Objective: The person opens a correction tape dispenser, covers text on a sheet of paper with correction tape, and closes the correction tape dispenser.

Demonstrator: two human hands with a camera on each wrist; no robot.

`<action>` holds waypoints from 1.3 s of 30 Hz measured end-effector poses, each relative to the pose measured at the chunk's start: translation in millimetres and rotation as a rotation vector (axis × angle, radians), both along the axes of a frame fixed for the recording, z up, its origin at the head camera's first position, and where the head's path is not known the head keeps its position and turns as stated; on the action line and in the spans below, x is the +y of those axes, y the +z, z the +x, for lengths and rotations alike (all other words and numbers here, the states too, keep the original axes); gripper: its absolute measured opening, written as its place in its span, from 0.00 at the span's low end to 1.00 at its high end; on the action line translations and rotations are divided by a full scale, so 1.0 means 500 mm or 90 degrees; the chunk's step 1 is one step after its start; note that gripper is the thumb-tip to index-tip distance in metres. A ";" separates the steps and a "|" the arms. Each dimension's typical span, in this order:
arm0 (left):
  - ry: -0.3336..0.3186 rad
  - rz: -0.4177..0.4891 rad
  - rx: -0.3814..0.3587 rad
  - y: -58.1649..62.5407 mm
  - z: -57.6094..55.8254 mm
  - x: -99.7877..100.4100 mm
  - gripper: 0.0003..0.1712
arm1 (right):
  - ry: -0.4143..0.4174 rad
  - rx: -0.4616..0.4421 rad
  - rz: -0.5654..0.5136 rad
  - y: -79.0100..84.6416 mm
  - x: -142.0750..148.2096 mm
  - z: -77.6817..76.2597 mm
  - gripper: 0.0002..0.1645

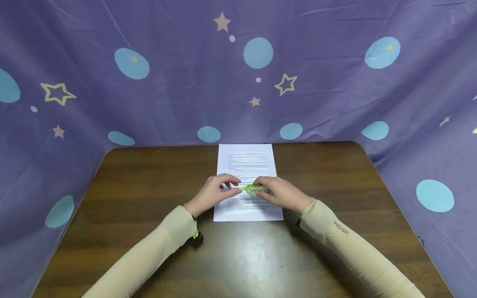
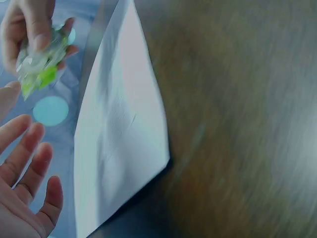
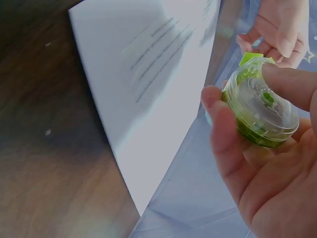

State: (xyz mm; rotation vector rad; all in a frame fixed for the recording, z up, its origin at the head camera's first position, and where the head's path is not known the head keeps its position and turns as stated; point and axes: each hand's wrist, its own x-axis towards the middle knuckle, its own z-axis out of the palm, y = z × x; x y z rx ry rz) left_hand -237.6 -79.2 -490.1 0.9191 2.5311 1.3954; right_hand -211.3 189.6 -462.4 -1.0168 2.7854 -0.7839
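A printed sheet of paper (image 1: 247,214) lies on the brown table. Above its middle, my right hand (image 1: 285,193) grips a clear and green correction tape (image 3: 262,111) between thumb and fingers, its green tip pointing left. My left hand (image 1: 213,191) is close to that tip, fingers spread and loosely bent in the left wrist view, with nothing held in them. Whether its thumb touches the tip I cannot tell. The right fingers hide part of the correction tape in the head view.
The wooden table (image 1: 149,174) reaches out on both sides of the sheet. Behind it and at its sides hangs a purple curtain (image 1: 179,82) with stars and blue dots. A small black object (image 1: 197,240) shows at the left cuff.
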 end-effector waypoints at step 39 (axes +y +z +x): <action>-0.011 0.052 -0.095 -0.027 0.021 0.038 0.06 | 0.045 -0.008 -0.049 0.020 -0.016 0.005 0.16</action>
